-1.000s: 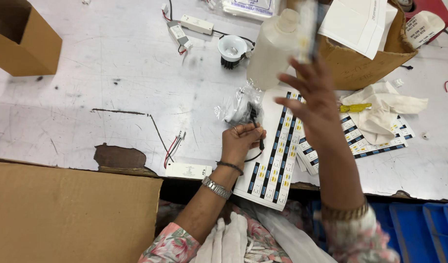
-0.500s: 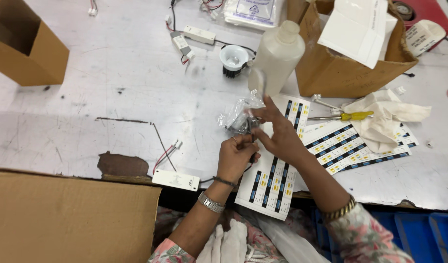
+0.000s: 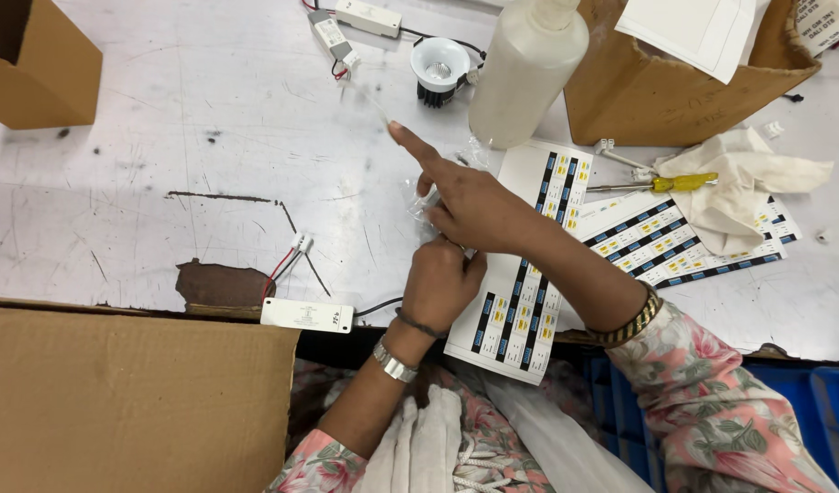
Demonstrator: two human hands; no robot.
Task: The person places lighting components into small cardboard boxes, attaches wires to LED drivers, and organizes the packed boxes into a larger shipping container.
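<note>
Head view looks straight down on a scratched grey surface [image 3: 164, 137] where both hands meet near its front edge, just left of a sheet of striped labels [image 3: 520, 292]. Left hand [image 3: 440, 281] comes up from the front edge with the wrist bent, fingers curled shut around the lower part of a small clear plastic bag [image 3: 422, 203]. Right hand [image 3: 474, 203] reaches in from the right and lies over the left, its thumb and lower fingers pinching the same bag, while the index finger sticks out straight toward the far left corner. Most of the bag is hidden under the hands, so its long axis cannot be told; the crumpled part that shows pokes out to the left of the right hand. A white plastic bottle [image 3: 524, 68] stands just beyond the hands, and a yellow-handled screwdriver [image 3: 652, 184] lies to the right, its handle pointing at the right edge.
</note>
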